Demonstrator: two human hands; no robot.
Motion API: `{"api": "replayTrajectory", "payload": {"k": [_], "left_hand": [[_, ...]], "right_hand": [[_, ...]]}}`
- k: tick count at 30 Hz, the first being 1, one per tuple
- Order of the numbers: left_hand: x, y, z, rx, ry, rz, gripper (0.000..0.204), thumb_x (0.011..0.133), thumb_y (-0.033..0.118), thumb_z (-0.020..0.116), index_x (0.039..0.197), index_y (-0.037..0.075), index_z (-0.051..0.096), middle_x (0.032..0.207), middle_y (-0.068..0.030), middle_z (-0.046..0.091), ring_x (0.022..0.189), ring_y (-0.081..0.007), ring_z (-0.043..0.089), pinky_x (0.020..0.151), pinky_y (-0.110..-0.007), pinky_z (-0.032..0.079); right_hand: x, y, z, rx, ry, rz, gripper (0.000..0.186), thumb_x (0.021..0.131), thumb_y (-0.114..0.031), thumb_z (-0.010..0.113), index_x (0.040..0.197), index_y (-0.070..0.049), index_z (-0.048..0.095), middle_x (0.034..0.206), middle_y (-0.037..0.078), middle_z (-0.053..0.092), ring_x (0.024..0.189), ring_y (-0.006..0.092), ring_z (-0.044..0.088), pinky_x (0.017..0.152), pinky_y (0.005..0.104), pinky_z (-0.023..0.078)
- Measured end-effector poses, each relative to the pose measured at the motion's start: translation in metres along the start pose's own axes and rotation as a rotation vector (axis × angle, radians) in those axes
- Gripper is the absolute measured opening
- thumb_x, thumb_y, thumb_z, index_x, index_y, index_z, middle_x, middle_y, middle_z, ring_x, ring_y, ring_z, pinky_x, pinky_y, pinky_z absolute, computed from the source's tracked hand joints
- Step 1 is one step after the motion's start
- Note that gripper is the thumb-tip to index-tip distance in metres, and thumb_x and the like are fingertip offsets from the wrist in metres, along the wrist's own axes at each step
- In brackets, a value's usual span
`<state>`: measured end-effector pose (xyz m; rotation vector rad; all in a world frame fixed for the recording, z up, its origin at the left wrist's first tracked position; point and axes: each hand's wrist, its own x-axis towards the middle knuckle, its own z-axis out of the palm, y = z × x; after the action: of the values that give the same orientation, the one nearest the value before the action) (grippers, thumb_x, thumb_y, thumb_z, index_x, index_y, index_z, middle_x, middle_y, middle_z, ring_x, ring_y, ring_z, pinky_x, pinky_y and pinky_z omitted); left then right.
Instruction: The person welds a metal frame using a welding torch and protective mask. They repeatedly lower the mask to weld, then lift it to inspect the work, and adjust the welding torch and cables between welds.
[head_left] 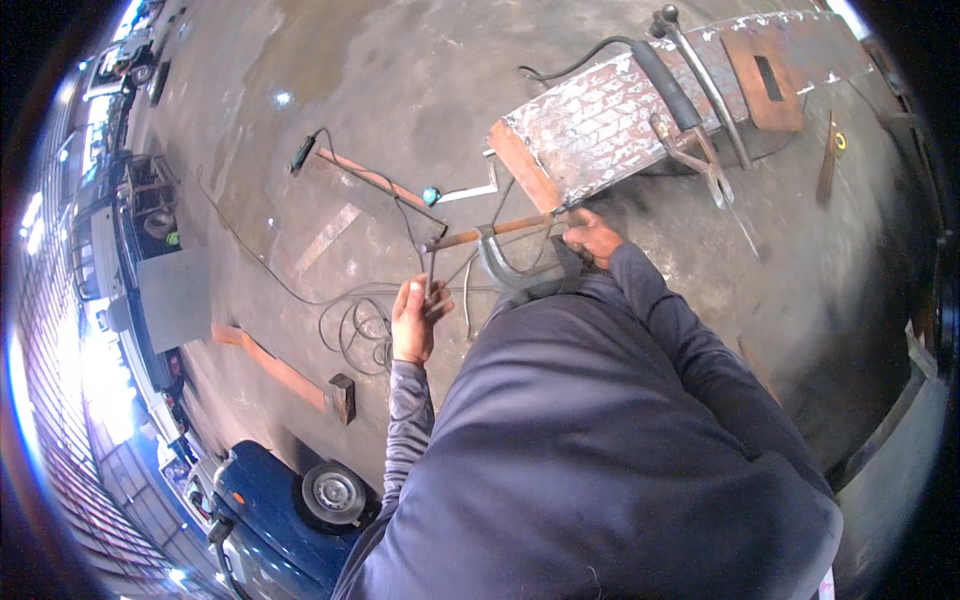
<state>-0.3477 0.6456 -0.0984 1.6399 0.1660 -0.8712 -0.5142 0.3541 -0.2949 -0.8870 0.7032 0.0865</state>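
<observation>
On a grey concrete workshop floor, seen from above through a round fisheye view, a dark blue car [262, 515] stands at the lower left. Next come a rust-red flat metal strip [280, 372], a small dark block [343, 398] and loops of thin black cable [322, 303].

Near the centre, the person's bare left hand [412, 325] has its fingers curled around a thin metal crossbar [431, 268] on the end of a rusty threaded screw rod [480, 236]. The rod belongs to a C-shaped grey metal clamp [497, 262], which lies just in front of the person's body, between the two hands. Beyond it, a turquoise round object [431, 196] touches a pale metal strip [470, 192].

To the right, the bare right hand [594, 240] is at the clamp's other end, its fingers bent; blur hides whether they are closed on it. Above it extends a long rusty metal beam with flaking white paint [600, 125]. On the beam lie a shiny steel rod [710, 95] and, further right, a brown slotted plate [748, 85].
</observation>
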Motion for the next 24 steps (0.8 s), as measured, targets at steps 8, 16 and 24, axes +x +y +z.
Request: {"api": "replayTrajectory", "payload": {"k": [8,16,24], "left_hand": [[0.008,0.069,0.047,0.17,-0.29,0.124,0.034,0.1,0.02,0.045,0.128,0.0,0.045,0.097,-0.015,0.063,0.088,-0.0204,0.062,0.077,-0.034,0.051],[0.013,0.041,0.037,-0.405,-0.137,-0.184,0.033,0.1,0.011,0.033,0.129,0.0,0.04,0.099,-0.0191,0.063,0.079,-0.0268,0.065,0.065,-0.034,0.056],[-0.018,0.078,0.068,-0.193,-0.335,-0.136,0.041,0.096,0.002,0.039,0.136,-0.002,0.033,0.114,-0.0187,0.059,0.087,-0.0264,0.065,0.076,-0.035,0.056]], "right_hand": [[0.001,0.001,-0.003,-0.085,0.06,-0.125,0.045,0.074,-0.005,0.066,0.118,0.001,0.057,0.101,0.007,0.062,0.089,0.0151,0.058,0.078,0.0288,0.047],[0.005,-0.004,-0.001,-0.078,0.113,-0.161,0.052,0.072,-0.008,0.068,0.119,0.007,0.053,0.101,0.013,0.062,0.092,0.019,0.058,0.081,0.0308,0.047],[0.006,-0.021,-0.005,-0.115,0.067,-0.003,0.059,0.07,-0.006,0.067,0.123,0.01,0.05,0.11,0.013,0.061,0.096,0.0202,0.059,0.086,0.0308,0.046]]}}
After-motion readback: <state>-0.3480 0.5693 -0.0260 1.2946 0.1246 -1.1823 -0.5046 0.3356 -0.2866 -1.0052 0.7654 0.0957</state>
